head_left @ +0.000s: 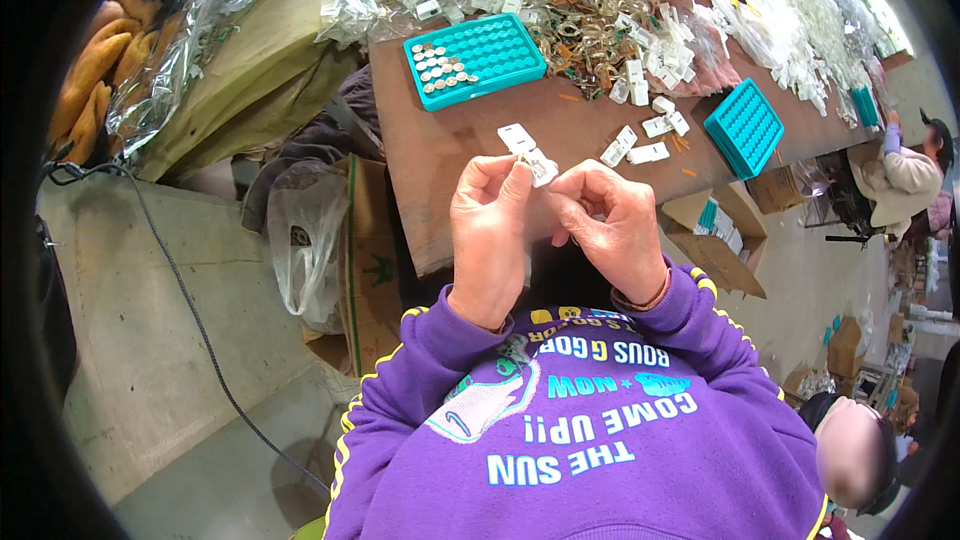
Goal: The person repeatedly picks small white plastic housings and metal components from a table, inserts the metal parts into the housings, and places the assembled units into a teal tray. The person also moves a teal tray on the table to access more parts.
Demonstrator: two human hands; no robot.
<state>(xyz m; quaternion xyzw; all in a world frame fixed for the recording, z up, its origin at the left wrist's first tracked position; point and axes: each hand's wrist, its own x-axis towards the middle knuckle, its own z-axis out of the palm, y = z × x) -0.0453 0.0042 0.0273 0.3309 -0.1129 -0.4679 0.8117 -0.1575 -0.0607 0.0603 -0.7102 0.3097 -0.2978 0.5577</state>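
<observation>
Between the fingertips of my left hand is a small white hinged plastic case, its lid unfolded away from me. My right hand is closed in a pinch at the case's right edge; whatever its fingers hold is hidden. Both hands are above the near edge of the brown worktable. Beyond them lies a teal tray with round pale pieces filling part of its left side. Several more white cases lie on the table just past my right hand.
Amber-coloured clear parts and white plastic pieces are heaped at the back. Stacked teal trays sit at the table's right edge, above a cardboard box. Another carton stands left. A black cable crosses the floor.
</observation>
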